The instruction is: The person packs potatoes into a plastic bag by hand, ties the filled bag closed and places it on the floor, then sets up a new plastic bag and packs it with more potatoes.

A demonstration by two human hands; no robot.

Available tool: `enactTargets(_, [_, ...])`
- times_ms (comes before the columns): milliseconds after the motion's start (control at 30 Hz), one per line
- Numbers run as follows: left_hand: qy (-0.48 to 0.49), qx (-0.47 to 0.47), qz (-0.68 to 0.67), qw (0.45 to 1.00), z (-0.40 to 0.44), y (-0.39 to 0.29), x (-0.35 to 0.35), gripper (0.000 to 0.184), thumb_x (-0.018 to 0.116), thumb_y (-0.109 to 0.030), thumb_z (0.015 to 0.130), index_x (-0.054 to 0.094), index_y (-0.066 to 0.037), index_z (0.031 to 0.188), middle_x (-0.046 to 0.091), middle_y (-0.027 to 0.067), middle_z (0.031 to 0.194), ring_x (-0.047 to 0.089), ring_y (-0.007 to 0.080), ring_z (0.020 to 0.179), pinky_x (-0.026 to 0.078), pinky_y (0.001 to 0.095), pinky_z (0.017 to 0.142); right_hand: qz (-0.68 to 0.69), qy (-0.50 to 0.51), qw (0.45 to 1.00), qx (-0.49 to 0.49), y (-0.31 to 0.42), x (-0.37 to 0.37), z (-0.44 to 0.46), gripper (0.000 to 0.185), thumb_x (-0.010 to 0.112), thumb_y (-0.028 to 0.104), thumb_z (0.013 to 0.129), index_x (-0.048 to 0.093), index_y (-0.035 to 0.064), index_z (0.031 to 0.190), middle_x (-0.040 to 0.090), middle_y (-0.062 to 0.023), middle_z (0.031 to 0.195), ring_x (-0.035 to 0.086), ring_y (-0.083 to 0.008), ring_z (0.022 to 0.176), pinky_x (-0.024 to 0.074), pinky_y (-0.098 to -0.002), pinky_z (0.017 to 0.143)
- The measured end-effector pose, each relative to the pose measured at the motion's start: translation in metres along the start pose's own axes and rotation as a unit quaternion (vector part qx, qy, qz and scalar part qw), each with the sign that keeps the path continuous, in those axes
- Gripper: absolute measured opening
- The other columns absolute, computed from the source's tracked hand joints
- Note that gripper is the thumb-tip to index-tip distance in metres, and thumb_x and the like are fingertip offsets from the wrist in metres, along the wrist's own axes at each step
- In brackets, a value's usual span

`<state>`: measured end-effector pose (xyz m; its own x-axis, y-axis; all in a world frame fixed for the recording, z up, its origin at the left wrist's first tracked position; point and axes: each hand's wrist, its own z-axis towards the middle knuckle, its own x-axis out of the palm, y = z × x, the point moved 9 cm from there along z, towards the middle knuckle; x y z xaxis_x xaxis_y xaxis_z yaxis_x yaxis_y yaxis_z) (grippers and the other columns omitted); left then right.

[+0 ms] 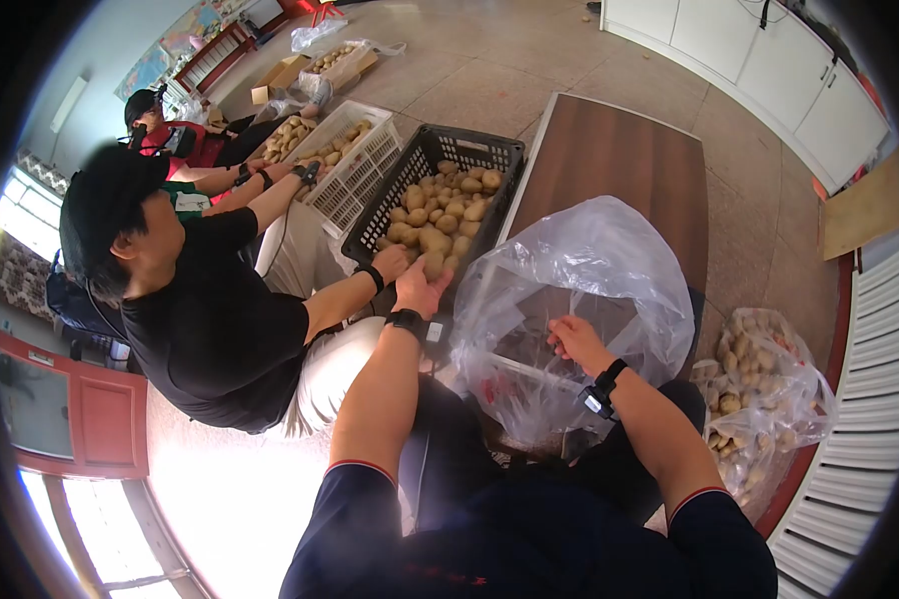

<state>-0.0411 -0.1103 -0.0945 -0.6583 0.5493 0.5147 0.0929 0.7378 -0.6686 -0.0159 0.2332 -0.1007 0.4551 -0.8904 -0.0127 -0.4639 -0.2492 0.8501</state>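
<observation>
My left hand (pixel 422 292) is at the near edge of a black crate (pixel 474 145), its fingers around a potato (pixel 434 264). Many potatoes (pixel 448 208) lie in that crate. Beside my left hand, a co-worker's hand (pixel 390 262) also reaches to the crate's near corner. My right hand (pixel 573 339) is over the mouth of a clear plastic bag (pixel 609 245), fingers curled and pinched together; whatever they grip, perhaps thin plastic, is too small to tell. The bag stands open between my knees, its top spread wide.
A brown wood-grain board (pixel 619 155) lies behind the bag. A bag of potatoes (pixel 754 374) rests on the floor at right. The co-worker in black (pixel 200 319) sits close at left, with others beyond beside a white crate (pixel 355 180). White cabinets (pixel 739 60) stand at the back.
</observation>
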Motion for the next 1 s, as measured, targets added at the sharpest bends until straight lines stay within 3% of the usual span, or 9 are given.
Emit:
enactTargets(167, [-0.047, 0.009, -0.013, 0.999, -0.005, -0.005, -0.007, 0.034, 0.051, -0.017, 0.1, 0.046, 0.002, 0.128, 0.055, 0.0185, 0.123, 0.062, 0.0361, 0.102, 0.058, 0.0462, 0.084, 0.002, -0.004, 1.0, -0.001, -0.004, 0.0, 0.005, 0.03, 0.056, 0.034, 0.096, 0.061, 0.0047, 0.094, 0.062, -0.0024, 0.08, 0.054, -0.0096, 0.062, 0.0434, -0.0252, 0.055])
enactTargets(367, [0.09, -0.047, 0.29, 0.952, -0.011, 0.017, 0.018, 0.064, 0.064, -0.017, 0.089, 0.036, 0.002, 0.143, 0.047, 0.0203, 0.137, 0.056, 0.0347, 0.116, 0.044, 0.0425, 0.103, -0.143, -0.062, 0.976, -0.152, 0.04, -0.022, -0.006, 0.032, 0.063, 0.032, 0.091, 0.061, 0.0016, 0.101, 0.065, -0.0077, 0.085, 0.063, -0.0176, 0.07, 0.05, -0.0329, 0.064])
enactTargets(533, [0.137, 0.03, 0.622, 0.771, -0.057, 0.028, 0.054, 0.078, 0.079, -0.029, 0.07, 0.049, 0.002, 0.135, 0.061, 0.0165, 0.125, 0.058, 0.0268, 0.115, 0.047, 0.0353, 0.095, -0.317, -0.199, 0.867, -0.328, 0.162, -0.046, -0.103, 0.041, 0.075, 0.022, 0.08, 0.058, 0.0036, 0.113, 0.066, -0.0118, 0.097, 0.066, -0.0281, 0.077, 0.0523, -0.0389, 0.073])
enactTargets(600, [0.155, 0.06, 0.67, 0.723, -0.068, 0.029, 0.062, 0.075, 0.079, -0.029, 0.069, 0.053, 0.003, 0.132, 0.064, 0.0179, 0.12, 0.06, 0.0286, 0.114, 0.048, 0.0363, 0.093, -0.469, -0.36, 0.671, -0.447, 0.205, -0.062, -0.153, 0.051, 0.078, 0.017, 0.074, 0.055, 0.007, 0.119, 0.066, -0.0112, 0.1, 0.066, -0.0317, 0.081, 0.0524, -0.0419, 0.077])
enactTargets(733, [0.197, 0.095, 0.791, 0.571, -0.017, 0.053, 0.034, 0.05, 0.072, -0.026, 0.073, 0.064, 0.005, 0.112, 0.069, 0.0214, 0.1, 0.068, 0.0345, 0.092, 0.054, 0.0412, 0.082, -0.586, -0.462, 0.535, -0.397, 0.213, -0.104, -0.179, 0.052, 0.073, 0.02, 0.078, 0.051, 0.0089, 0.123, 0.067, -0.0122, 0.098, 0.067, -0.0337, 0.088, 0.052, -0.0465, 0.077])
enactTargets(767, [0.213, 0.12, 0.818, 0.521, -0.006, 0.061, 0.03, 0.042, 0.069, -0.025, 0.075, 0.066, 0.005, 0.104, 0.069, 0.0213, 0.094, 0.069, 0.0348, 0.083, 0.056, 0.0428, 0.074, -0.596, -0.41, 0.642, -0.252, 0.186, -0.139, -0.148, 0.045, 0.071, 0.022, 0.08, 0.054, 0.0085, 0.12, 0.068, -0.0132, 0.097, 0.067, -0.0352, 0.09, 0.0518, -0.0485, 0.077])
enactTargets(800, [0.214, 0.122, 0.818, 0.52, -0.015, 0.057, 0.037, 0.042, 0.069, -0.025, 0.075, 0.066, 0.005, 0.104, 0.069, 0.0213, 0.094, 0.069, 0.0348, 0.083, 0.056, 0.0428, 0.074, -0.584, -0.345, 0.728, -0.099, 0.151, -0.169, -0.124, 0.04, 0.068, 0.023, 0.081, 0.057, 0.008, 0.116, 0.068, -0.0142, 0.096, 0.067, -0.0366, 0.091, 0.0516, -0.0504, 0.076])
enactTargets(867, [0.155, -0.056, 0.699, 0.696, -0.045, 0.045, 0.037, 0.03, 0.06, -0.023, 0.082, 0.063, 0.003, 0.097, 0.068, 0.0151, 0.087, 0.069, 0.0283, 0.073, 0.055, 0.0409, 0.058, -0.574, -0.358, 0.73, -0.096, 0.141, -0.199, -0.113, 0.032, 0.065, 0.023, 0.082, 0.061, 0.0073, 0.11, 0.069, -0.0157, 0.094, 0.067, -0.0372, 0.091, 0.0514, -0.0511, 0.075])
enactTargets(1000, [0.134, -0.038, 0.544, 0.828, -0.08, 0.024, 0.066, 0.022, 0.055, -0.022, 0.087, 0.062, -0.002, 0.095, 0.063, 0.0078, 0.077, 0.064, 0.022, 0.064, 0.051, 0.0356, 0.047, -0.472, -0.391, 0.775, -0.154, 0.18, -0.213, -0.124, 0.016, 0.059, 0.016, 0.083, 0.068, 0.0053, 0.091, 0.07, -0.018, 0.087, 0.067, -0.0384, 0.086, 0.0511, -0.0502, 0.074])
